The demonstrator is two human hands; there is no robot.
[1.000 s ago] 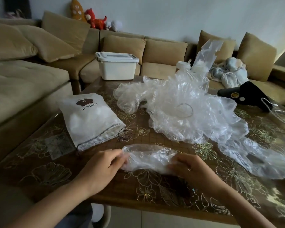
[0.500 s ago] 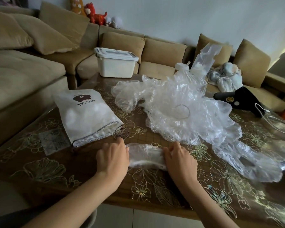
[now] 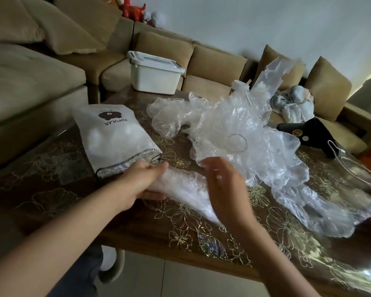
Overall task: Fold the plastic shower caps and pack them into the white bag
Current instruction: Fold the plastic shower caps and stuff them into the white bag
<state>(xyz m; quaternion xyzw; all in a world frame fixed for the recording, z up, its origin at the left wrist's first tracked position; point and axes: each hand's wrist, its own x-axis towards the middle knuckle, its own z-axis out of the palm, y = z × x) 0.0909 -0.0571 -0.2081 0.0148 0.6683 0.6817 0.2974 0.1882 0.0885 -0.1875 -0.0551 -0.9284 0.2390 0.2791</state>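
Observation:
A folded clear shower cap is lifted just above the table's near edge. My left hand grips its left end, close to the mouth of the white drawstring bag, which lies flat and bulges with white contents. My right hand hovers blurred over the cap's right part with fingers spread; it holds nothing that I can see. A big heap of loose clear shower caps fills the table's middle, and more caps trail off to the right.
The brown table has a gold flower pattern under a clear cover. A white lidded box stands at its far edge. A black hair dryer with a white cord lies at the right. A tan sofa wraps around behind.
Both hands pressed the folded cap on the table before. Now my left hand has lifted it toward the bag's mouth and my right hand has let go and risen. The view has tilted.

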